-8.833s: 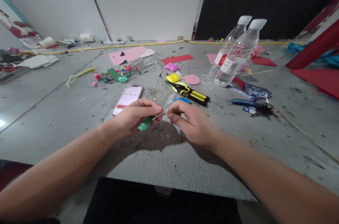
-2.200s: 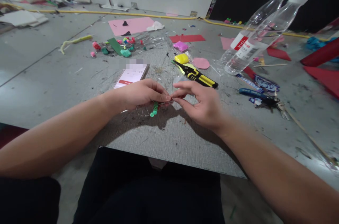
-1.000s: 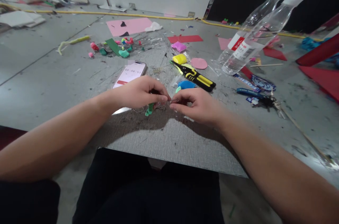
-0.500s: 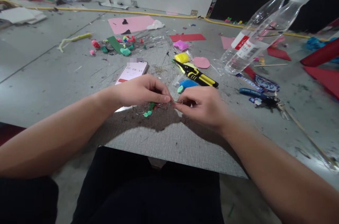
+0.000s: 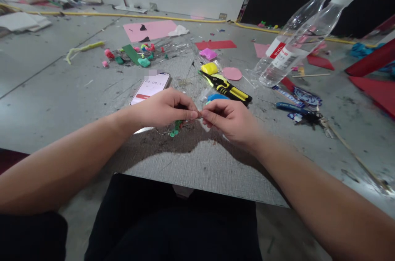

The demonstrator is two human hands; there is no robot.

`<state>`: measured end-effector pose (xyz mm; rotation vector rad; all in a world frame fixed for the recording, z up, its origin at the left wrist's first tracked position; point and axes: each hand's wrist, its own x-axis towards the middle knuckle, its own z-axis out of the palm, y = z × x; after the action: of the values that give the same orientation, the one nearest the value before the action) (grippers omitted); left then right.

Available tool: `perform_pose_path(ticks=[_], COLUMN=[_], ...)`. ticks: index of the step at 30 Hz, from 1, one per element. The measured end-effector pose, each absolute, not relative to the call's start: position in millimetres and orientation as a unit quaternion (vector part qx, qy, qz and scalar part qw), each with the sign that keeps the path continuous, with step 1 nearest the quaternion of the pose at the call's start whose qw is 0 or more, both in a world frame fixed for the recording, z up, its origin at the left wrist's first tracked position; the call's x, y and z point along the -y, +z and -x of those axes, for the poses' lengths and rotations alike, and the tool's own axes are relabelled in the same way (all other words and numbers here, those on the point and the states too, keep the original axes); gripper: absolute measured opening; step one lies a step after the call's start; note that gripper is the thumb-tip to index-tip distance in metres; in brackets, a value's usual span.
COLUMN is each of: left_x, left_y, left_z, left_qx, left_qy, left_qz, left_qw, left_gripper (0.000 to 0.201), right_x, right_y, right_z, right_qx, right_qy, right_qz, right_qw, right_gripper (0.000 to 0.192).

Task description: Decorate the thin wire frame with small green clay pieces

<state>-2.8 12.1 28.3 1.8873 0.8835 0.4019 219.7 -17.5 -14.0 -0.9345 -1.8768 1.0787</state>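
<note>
Both hands meet just above the near part of the grey scuffed tabletop [image 5: 77,100]. The left hand [image 5: 163,108] is closed, thumb and forefinger pinched on a thin silvery wire [image 5: 199,117] that carries a short string of small green beads [image 5: 175,128]; the beads hang beneath its fingers, close to the table. The right hand [image 5: 232,119] is closed too, its fingertips pinching the same wire right against the left hand's fingertips, so the two hands touch at the pinch.

Just beyond the left hand lies a white smartphone [image 5: 150,87] with its screen up. Just beyond the right hand sits a small blue lump of clay [image 5: 215,97], and past that a pair of black-and-yellow-handled pliers [image 5: 226,88]. Further out from the right hand two clear plastic water bottles with white caps [image 5: 296,34] lean together. Far beyond the left hand, a scatter of coloured clay bits and pins [image 5: 138,55] lies on the table.
</note>
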Motion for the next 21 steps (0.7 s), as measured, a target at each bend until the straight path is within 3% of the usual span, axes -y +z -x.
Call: perform_pose_path(ticks=[4, 7, 10, 15, 18, 21], left_x=[-11.1, -11.4, -13.3, -15.5, -14.7, -14.7], left_y=[26.1, 26.2, 26.8, 22.8, 19.0, 17.8], left_z=[2.7, 3.7, 5.5, 5.7, 5.1, 5.8], left_qx=[-0.363, -0.352, -0.347, -0.281, -0.210, -0.190], left_qy=[0.176, 0.172, 0.166, 0.200, 0.226, 0.219], left_qz=[-0.703, -0.677, -0.725, -0.874, -0.916, -0.928], left_qw=[0.585, 0.623, 0.572, 0.341, 0.256, 0.235], left_gripper=[0.013, 0.011, 0.014, 0.010, 0.017, 0.018], right_x=[22.0, 21.8, 19.0, 16.0, 17.5, 18.5], right_y=[-12.1, -9.9, -10.6, -15.4, -13.1, -9.5], right_z=[-221.9, -223.3, -222.2, -217.1, -216.1, -217.4], right_qx=[0.828, 0.849, 0.820, 0.620, 0.604, 0.649], right_qy=[0.211, 0.162, 0.265, 0.568, 0.616, 0.598], right_qz=[0.269, 0.213, 0.255, 0.405, 0.411, 0.405], right_qw=[0.443, 0.456, 0.439, 0.358, 0.295, 0.240], right_gripper=[0.017, 0.016, 0.019, 0.048, 0.049, 0.043])
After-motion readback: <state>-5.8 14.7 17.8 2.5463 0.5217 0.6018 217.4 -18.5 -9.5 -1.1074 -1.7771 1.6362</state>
